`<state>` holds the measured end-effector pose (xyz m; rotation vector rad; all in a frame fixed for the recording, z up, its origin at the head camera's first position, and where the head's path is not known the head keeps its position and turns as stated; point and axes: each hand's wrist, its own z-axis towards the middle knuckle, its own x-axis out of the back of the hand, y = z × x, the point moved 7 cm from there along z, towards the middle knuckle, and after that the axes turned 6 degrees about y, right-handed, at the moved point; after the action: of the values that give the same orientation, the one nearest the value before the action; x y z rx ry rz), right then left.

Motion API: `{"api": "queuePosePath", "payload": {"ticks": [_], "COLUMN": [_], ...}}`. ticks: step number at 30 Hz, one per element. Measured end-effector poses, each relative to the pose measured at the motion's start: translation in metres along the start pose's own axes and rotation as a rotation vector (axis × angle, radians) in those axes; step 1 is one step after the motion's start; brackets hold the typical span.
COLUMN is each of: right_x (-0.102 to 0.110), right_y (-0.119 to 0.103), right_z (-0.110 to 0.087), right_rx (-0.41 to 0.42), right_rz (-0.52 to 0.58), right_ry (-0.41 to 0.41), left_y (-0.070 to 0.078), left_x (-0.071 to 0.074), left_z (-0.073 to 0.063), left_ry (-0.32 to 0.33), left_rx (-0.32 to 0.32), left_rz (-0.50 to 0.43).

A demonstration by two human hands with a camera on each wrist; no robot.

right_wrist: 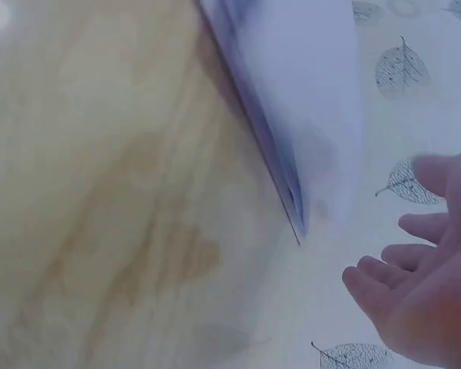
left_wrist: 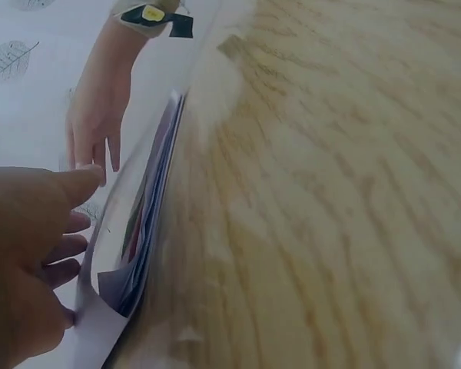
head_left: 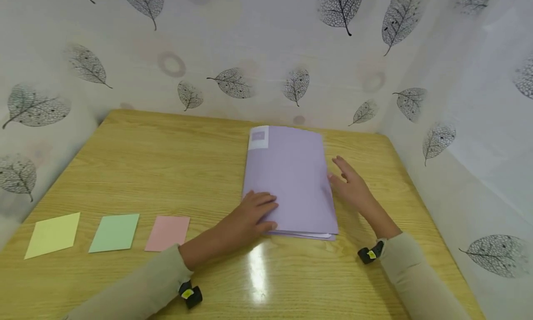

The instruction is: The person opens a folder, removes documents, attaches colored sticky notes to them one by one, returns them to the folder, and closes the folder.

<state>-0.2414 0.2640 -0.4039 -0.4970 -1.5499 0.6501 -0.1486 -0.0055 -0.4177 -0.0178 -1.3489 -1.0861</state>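
A closed purple folder [head_left: 291,176] lies on the wooden table, a white label at its upper left corner. Its open lower edge shows several sheets or pockets inside, seen edge-on in the left wrist view [left_wrist: 150,207]. My left hand [head_left: 251,216] rests on the folder's lower left part with the fingers extended over the cover. Beside the folder's right edge is my right hand [head_left: 351,186], its fingers loosely extended and its thumb close to the edge; whether it touches cannot be told. In the right wrist view the right hand [right_wrist: 430,284] holds nothing.
Three paper squares lie in a row at the left of the table: yellow [head_left: 53,235], green [head_left: 114,233] and pink [head_left: 168,233]. A leaf-patterned white covering [head_left: 258,42] rises behind the table and along both sides.
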Motion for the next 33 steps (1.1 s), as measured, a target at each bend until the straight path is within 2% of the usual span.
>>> {"api": "queuePosePath", "payload": {"ticks": [3,7,12,14,17,21,27,33], "right_x": [-0.018,-0.037,-0.046,-0.048,-0.051,-0.057,-0.070,-0.076], "right_y": [0.002,0.004,0.004,0.002,0.000,-0.004,-0.019,-0.040], "right_z": [-0.001,-0.002,-0.006,-0.007,-0.006,-0.002,0.001,-0.001], "right_rx": [0.062,0.112,0.117,0.125,0.137,0.152,0.220,0.273], "right_rz": [-0.103,-0.147,-0.182,-0.198,-0.222,-0.238,-0.298,-0.327], "right_ry": [-0.105,-0.210,-0.243,-0.245,-0.249,-0.248,-0.260,-0.221], "left_y": [-0.002,-0.012,-0.039,-0.051,-0.062,-0.067,-0.071,-0.076], "left_x": [0.000,0.005,0.013,0.014,0.015,0.018,0.028,0.036], "left_z": [0.002,0.012,0.033,0.039,0.041,0.035,0.016,0.000], "left_ry": [-0.019,-0.016,-0.030,-0.072,-0.142,-0.187,-0.182,-0.176], "left_rx": [-0.003,0.021,0.128,0.165,0.177,0.175,0.197,0.242], "left_rz": [-0.003,-0.029,-0.068,-0.056,-0.035,-0.025,0.017,0.013]}}
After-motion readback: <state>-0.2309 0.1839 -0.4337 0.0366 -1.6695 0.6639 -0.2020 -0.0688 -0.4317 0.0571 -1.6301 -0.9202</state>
